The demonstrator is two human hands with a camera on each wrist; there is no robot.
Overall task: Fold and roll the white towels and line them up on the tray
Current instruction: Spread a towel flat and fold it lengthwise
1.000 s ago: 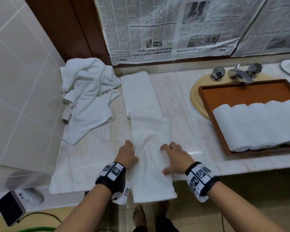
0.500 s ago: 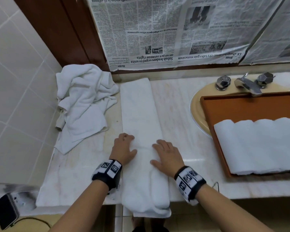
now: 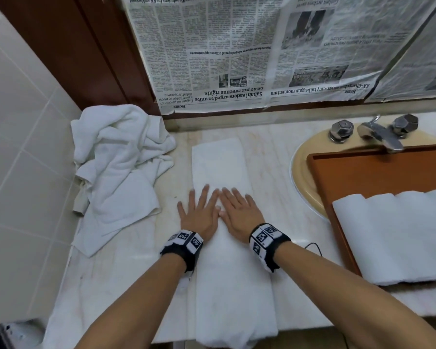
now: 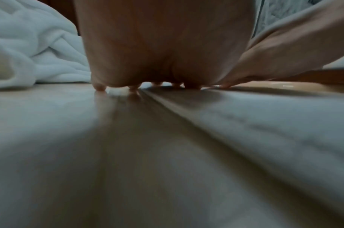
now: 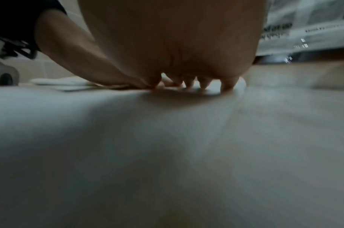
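A long folded white towel (image 3: 224,167) lies lengthwise on the marble counter (image 3: 126,280), its near end hanging over the front edge. My left hand (image 3: 199,212) and right hand (image 3: 237,210) lie side by side on it, palms down, fingers straight and spread, thumbs touching. The wrist views show each palm (image 4: 157,46) (image 5: 167,38) flat over the cloth. A brown tray (image 3: 363,172) at the right holds several rolled white towels (image 3: 393,235) in a row.
A crumpled heap of white towels (image 3: 116,172) sits at the back left against the tiled wall. The tray rests over a beige sink (image 3: 302,172) with a chrome tap (image 3: 378,134). Newspaper (image 3: 249,51) covers the mirror behind.
Both hands slid forward along the towel and came together at its middle, flattening it. The fold seen across the towel a second ago is gone and the strip lies smooth.
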